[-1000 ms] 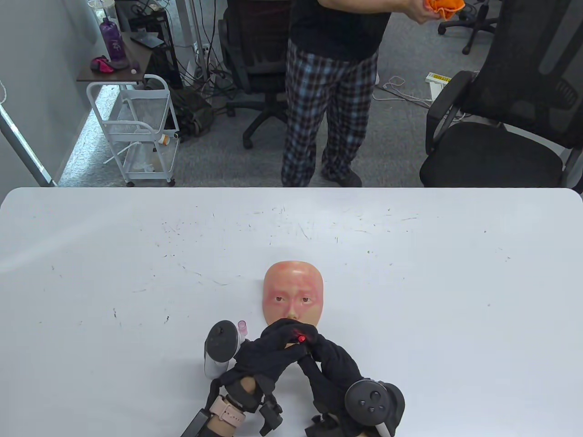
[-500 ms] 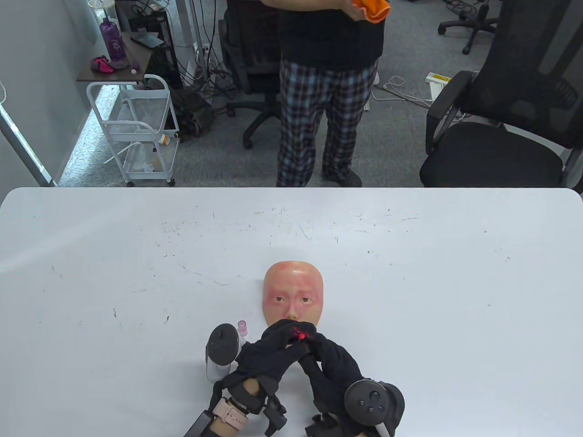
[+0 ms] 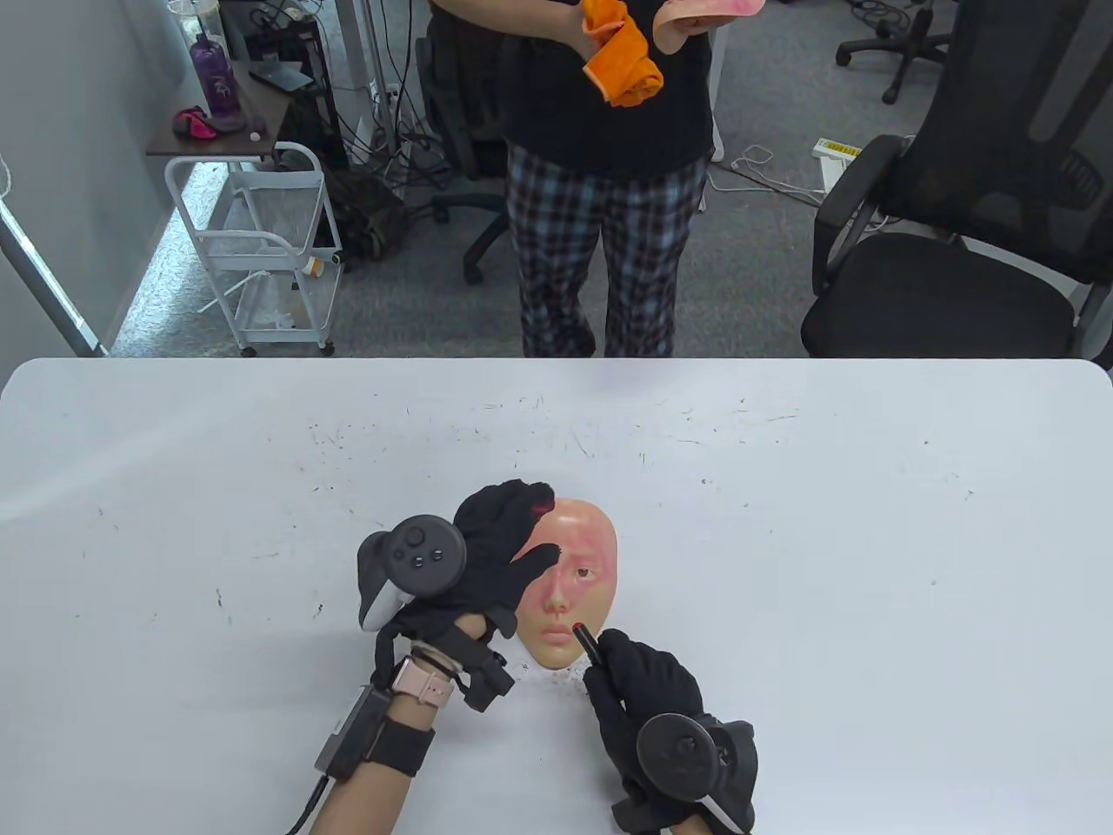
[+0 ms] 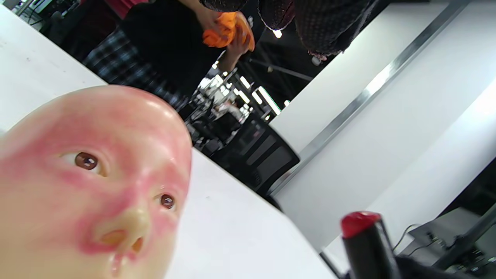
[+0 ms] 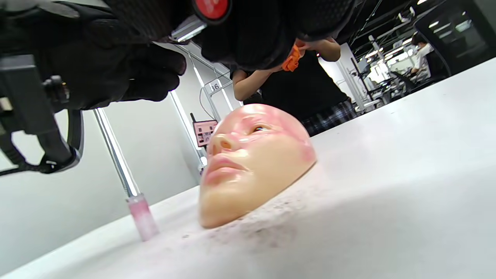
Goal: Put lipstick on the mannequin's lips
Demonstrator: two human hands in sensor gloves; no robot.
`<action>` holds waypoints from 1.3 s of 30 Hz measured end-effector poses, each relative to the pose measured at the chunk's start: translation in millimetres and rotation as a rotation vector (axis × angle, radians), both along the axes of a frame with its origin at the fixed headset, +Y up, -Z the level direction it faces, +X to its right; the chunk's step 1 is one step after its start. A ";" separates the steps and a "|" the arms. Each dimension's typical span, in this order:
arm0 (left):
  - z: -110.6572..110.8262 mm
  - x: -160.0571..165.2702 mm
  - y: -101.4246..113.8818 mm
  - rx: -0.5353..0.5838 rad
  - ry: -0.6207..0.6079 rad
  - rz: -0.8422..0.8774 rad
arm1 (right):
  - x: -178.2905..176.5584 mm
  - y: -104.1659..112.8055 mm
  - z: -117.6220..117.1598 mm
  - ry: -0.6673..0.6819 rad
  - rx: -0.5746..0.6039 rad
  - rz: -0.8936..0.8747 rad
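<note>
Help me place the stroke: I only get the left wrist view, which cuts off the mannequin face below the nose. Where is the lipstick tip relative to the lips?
Observer: In the table view the red tip of the lipstick sits just beside the lips, at the mouth corner nearer the right hand, which grips it. I cannot tell whether it touches.
Operator: Any colour on the lips?
Observer: The right wrist view shows them only pale pink, no red.
Operator: Where is my left hand?
Observer: The left hand lies over the forehead and one eye of the mannequin face.
</note>
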State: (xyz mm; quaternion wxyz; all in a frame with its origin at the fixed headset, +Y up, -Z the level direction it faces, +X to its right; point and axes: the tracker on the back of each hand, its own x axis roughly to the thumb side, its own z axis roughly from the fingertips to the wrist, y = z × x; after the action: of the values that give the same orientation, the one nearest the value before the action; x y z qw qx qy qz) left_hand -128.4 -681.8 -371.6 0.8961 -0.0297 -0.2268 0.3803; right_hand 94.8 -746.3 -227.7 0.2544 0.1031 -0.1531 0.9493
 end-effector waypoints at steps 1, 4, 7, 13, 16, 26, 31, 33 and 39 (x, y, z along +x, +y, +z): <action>-7.5 5.3 -2.8 -0.024 -0.002 -0.026 | 0.5 -0.6 -1.0 -0.007 -0.001 0.011; -26.6 19.7 -13.3 -0.074 -0.003 -0.111 | 1.4 -2.8 -3.3 -0.019 -0.014 0.032; -39.3 27.6 -23.0 -0.114 0.006 -0.216 | 0.0 -4.7 -5.0 -0.032 -0.021 0.070; -52.7 31.6 -38.7 -0.192 0.015 -0.305 | -16.8 -9.8 -10.2 -0.034 -0.031 0.230; -55.6 33.8 -44.6 -0.220 -0.008 -0.349 | -31.1 -10.5 -13.8 -0.035 -0.016 0.328; -57.2 31.5 -51.8 -0.257 -0.031 -0.299 | -62.1 -13.9 -21.9 -0.026 -0.026 0.566; -57.1 28.9 -54.9 -0.269 -0.036 -0.275 | -73.4 -16.6 -26.3 -0.032 -0.066 0.668; -57.2 28.7 -55.3 -0.273 -0.037 -0.273 | -77.0 -17.6 -27.0 -0.027 -0.068 0.696; -56.9 30.6 -54.0 -0.274 -0.034 -0.299 | -80.0 -17.9 -25.5 -0.037 -0.053 0.726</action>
State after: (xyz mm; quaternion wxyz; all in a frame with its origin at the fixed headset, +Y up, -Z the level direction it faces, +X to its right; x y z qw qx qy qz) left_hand -97.7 -735.9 -428.6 0.9263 -0.1912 -0.1809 0.2698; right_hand 14.8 -764.2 -253.2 -0.0995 0.1270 -0.0865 0.9831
